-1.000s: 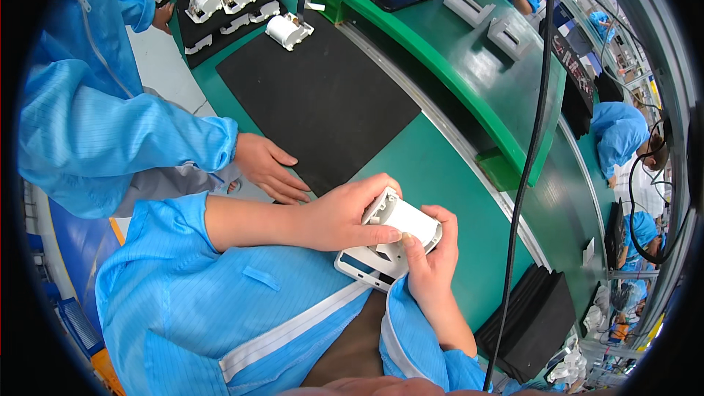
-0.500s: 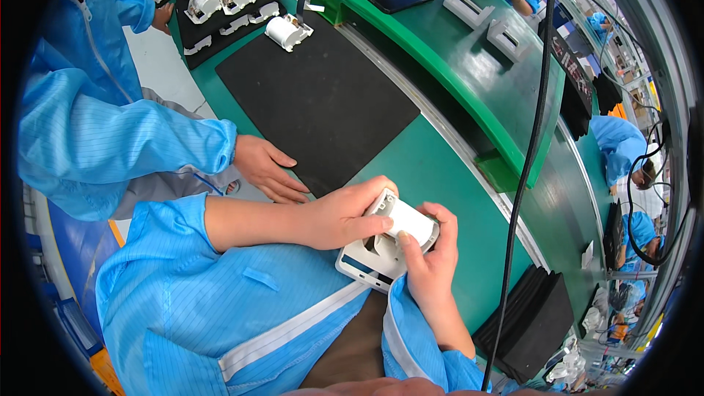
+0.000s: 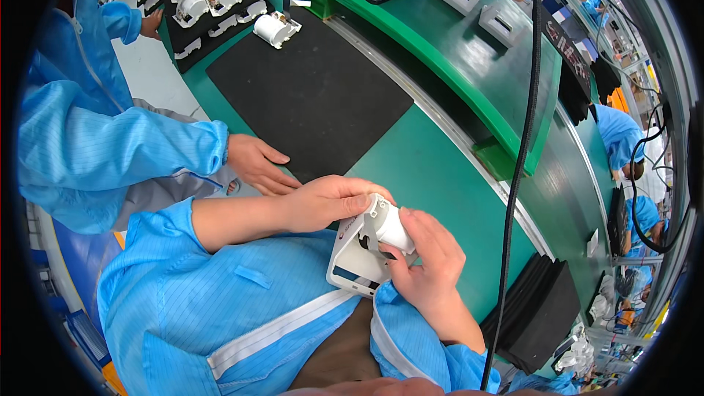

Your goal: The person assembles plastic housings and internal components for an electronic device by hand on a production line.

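Note:
In front of my chest I hold a white plastic housing (image 3: 346, 262) with a rectangular opening in its lower part. A white cylindrical unit (image 3: 394, 233) sits at its upper end, and a grey flat strip (image 3: 372, 238) runs down beside it. My left hand (image 3: 334, 199) is closed on the top edge, thumb lying across the near side. With fingers over the cylinder and thumb below it, my right hand (image 3: 433, 260) grips the unit from the right. Whether the unit is fully seated in the housing is hidden by my fingers.
Left of me a co-worker's hand (image 3: 260, 165) rests by a black mat (image 3: 315, 95). One similar white unit (image 3: 275, 29) lies on its far end, beside loaded black trays (image 3: 220, 18). A green-edged raised shelf (image 3: 440, 59), hanging black cable (image 3: 522, 139) and black mat stack (image 3: 539, 308) stand rightward.
The housing has tilted in my hands, and the grey strip now shows. My right fingers have moved over the cylinder; my left thumb has drawn back toward the top edge.

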Demonstrator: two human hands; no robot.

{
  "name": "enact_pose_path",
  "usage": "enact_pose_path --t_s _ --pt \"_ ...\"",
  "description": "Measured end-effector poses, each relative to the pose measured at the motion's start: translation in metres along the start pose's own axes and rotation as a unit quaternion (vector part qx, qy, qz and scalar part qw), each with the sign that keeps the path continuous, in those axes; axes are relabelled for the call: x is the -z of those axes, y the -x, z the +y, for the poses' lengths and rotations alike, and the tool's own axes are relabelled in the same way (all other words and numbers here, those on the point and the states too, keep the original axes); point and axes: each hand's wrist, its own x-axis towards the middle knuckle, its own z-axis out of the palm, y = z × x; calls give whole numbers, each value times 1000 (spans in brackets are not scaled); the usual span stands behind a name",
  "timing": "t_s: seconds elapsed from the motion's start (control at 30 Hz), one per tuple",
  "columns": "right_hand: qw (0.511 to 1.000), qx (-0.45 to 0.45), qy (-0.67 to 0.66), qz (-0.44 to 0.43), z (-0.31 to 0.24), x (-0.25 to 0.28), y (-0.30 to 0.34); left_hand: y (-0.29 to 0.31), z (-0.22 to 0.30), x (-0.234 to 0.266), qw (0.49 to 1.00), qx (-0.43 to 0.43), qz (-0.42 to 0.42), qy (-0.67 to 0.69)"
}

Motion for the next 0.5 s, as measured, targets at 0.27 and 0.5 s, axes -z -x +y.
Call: enact_pose_path --t_s 0.27,0.5 --pt "999 20 -34 2 1 2 1 3 7 0 995 -10 -22 -93" --pt "998 19 -64 -1 3 3 8 4 11 -4 995 47 -14 -90"
